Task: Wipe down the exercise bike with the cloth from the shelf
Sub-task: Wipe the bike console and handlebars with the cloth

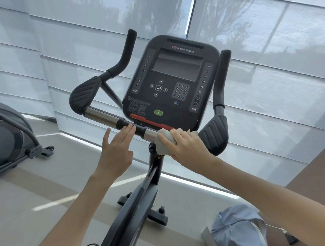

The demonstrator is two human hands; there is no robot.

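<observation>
Facing an upright exercise bike point(140, 201), black throughout: a console point(174, 71) marked STAR TRAC with a dark screen, a number keypad, a green button and a red strip along its lower edge; two horn grips point(129, 48) rising either side; ribbed pads point(85, 92) at the ends of a crossbar point(102, 115) with bright chrome sleeves. On the chrome sleeve right of the bar's middle, just below the red strip, a cloth point(163, 143): pale, nubbly like worn towelling, bunched into a wad. Gripped there by the right hand point(186, 146), fingers and thumb curled over the wad and pressing it to the bar. Just beside it the left hand point(116, 148), flat and unclenched, fingers straight and together, fingertips point(129, 127) touching the bar's black middle section, not the cloth. Hands apart, a short bare stretch of bar between them.
</observation>
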